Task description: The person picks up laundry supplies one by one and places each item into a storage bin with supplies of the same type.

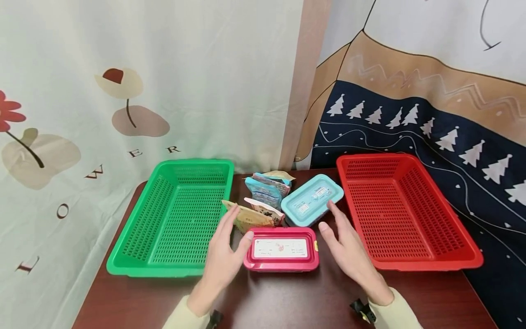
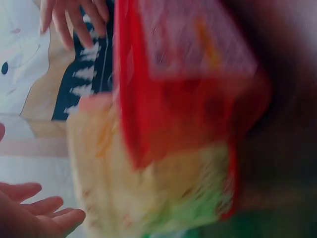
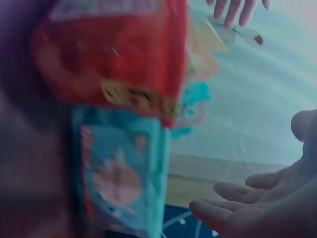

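Note:
A pink-red lidded box [image 1: 281, 262] with a white label sits near the middle of the brown table. My left hand [image 1: 223, 256] is at its left, fingers extended, thumb tip close to the box's corner in the head view. My right hand [image 1: 349, 249] hovers at the right with fingers spread, near a light blue lidded box [image 1: 292, 208] that lies at an angle behind the pink one. Both hands hold nothing. Behind the pink box stand several packets: a yellowish one [image 1: 250, 218], a white-edged one [image 1: 269, 211] and blue ones [image 1: 263, 193]. Both wrist views are blurred.
A green plastic basket [image 1: 127, 269] stands on the left of the table and a red basket [image 1: 427, 265] on the right. Printed curtains [image 1: 230, 91] hang behind the table's far edge. Brown tabletop [image 1: 283, 301] lies in front of the pink box.

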`<action>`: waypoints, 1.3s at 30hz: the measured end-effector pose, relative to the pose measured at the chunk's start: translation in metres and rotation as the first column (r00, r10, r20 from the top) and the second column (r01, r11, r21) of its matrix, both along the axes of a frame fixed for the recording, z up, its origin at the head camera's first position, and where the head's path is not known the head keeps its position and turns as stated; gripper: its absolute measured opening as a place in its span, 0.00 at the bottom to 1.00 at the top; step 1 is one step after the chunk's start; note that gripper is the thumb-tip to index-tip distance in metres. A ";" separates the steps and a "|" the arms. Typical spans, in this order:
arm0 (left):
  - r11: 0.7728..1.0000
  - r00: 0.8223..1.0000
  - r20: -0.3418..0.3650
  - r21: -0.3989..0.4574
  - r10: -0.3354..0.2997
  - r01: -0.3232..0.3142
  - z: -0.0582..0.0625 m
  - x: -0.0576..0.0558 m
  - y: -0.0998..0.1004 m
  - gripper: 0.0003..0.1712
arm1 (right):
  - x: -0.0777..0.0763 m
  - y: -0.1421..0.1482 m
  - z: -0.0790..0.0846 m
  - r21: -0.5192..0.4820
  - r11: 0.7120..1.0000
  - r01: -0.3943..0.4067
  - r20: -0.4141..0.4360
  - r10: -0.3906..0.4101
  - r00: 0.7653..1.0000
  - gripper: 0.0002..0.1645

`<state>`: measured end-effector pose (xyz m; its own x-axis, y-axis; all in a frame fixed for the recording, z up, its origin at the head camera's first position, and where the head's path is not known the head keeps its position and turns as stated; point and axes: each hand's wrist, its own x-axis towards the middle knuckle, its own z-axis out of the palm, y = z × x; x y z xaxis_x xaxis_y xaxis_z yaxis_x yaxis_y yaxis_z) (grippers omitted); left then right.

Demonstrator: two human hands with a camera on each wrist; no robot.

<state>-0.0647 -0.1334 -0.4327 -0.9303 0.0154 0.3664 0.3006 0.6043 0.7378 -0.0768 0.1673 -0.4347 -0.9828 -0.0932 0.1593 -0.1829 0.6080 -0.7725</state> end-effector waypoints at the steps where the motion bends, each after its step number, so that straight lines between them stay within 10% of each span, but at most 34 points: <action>1: 1.000 1.000 0.003 0.021 0.004 -0.004 -0.004 0.003 0.003 0.39 | 0.002 -0.003 -0.003 -0.018 1.000 0.000 0.011 0.001 1.000 0.42; 10: 0.999 0.988 0.151 -0.003 0.034 -0.033 -0.033 0.012 0.010 0.38 | 0.001 -0.012 -0.028 -0.120 0.991 0.050 0.182 -0.028 0.983 0.40; 19: 1.000 0.915 0.403 0.022 0.011 -0.022 -0.048 0.014 0.006 0.42 | 0.001 -0.018 -0.044 -0.030 0.999 0.042 0.323 -0.030 0.946 0.41; 39: 0.996 0.926 0.374 0.052 0.042 -0.066 -0.054 0.012 0.008 0.28 | 0.002 -0.029 -0.048 0.057 0.998 -0.002 0.221 -0.011 0.975 0.17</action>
